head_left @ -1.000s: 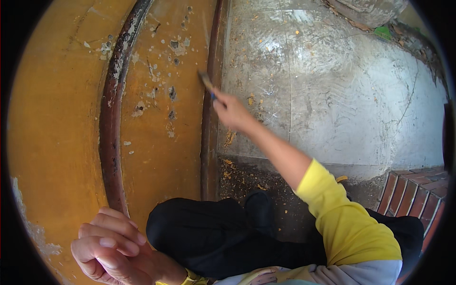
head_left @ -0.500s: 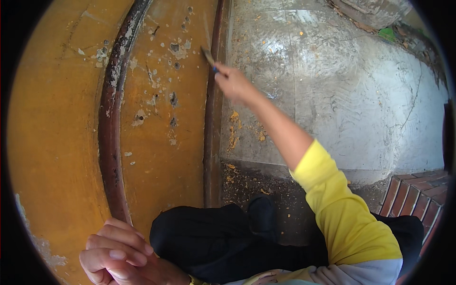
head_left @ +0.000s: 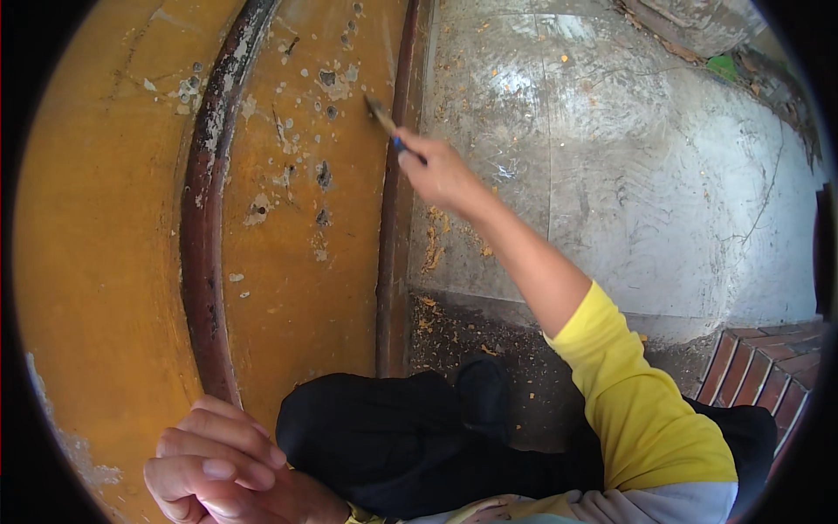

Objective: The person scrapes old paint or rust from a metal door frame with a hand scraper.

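My right hand [head_left: 441, 179] is closed round the blue handle of a slim scraper [head_left: 381, 116], its blade end dark and a little blurred. The scraper's tip is at the yellow wall [head_left: 288, 323], just left of a narrow brown strip [head_left: 398, 175] at the wall's foot. Chipped spots and dark holes mark the paint beside it. At the lower left, my left hand [head_left: 223, 463] is held with its fingers curled in, and nothing shows in them. It lies in front of the lower end of a brown moulding [head_left: 202, 227] on the wall.
Yellow paint flakes [head_left: 434, 249] are strewn over the grey floor [head_left: 646, 201] along the wall. My bent dark-trousered leg [head_left: 375, 428] is between my arms. Brick steps [head_left: 768, 367] are at the right, and a large rounded pot [head_left: 698, 26] stands at the far right.
My right hand has come slightly nearer and to the right with the scraper. The view has shifted a little; my left hand stays curled in nearly the same place.
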### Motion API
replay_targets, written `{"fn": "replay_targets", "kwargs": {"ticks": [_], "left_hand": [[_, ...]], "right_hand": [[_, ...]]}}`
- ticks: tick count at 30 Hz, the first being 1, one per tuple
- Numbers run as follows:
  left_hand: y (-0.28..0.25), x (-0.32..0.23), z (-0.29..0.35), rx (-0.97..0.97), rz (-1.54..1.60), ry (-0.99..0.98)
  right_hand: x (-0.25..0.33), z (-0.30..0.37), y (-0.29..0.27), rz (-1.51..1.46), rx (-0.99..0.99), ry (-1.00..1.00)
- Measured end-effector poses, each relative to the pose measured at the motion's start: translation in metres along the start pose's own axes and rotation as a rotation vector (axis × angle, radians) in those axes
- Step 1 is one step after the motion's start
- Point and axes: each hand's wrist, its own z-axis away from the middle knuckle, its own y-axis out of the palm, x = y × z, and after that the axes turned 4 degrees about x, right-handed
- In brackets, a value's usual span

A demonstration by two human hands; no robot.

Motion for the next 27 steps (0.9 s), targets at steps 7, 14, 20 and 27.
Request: {"fn": "replay_targets", "kwargs": {"ticks": [7, 14, 20, 27], "left_hand": [[-0.001, 0.004, 0.009, -0.025, -0.013, -0.067], [0.009, 0.007, 0.007, -0.046, 0.029, -0.106], [0.006, 0.004, 0.003, -0.073, -0.032, -0.145], [0.008, 0.023, -0.006, 0.006, -0.278, -0.361]], "right_hand": [[-0.005, 0.078, 0.053, -0.02, 0.01, -0.143], [0.031, -0.029, -0.026, -0.037, -0.012, 0.151], [0.02, 0.08, 0.038, -0.001, 0.111, -0.125], [0.038, 0.079, 0.017, 0.081, 0.186, -0.012]]}}
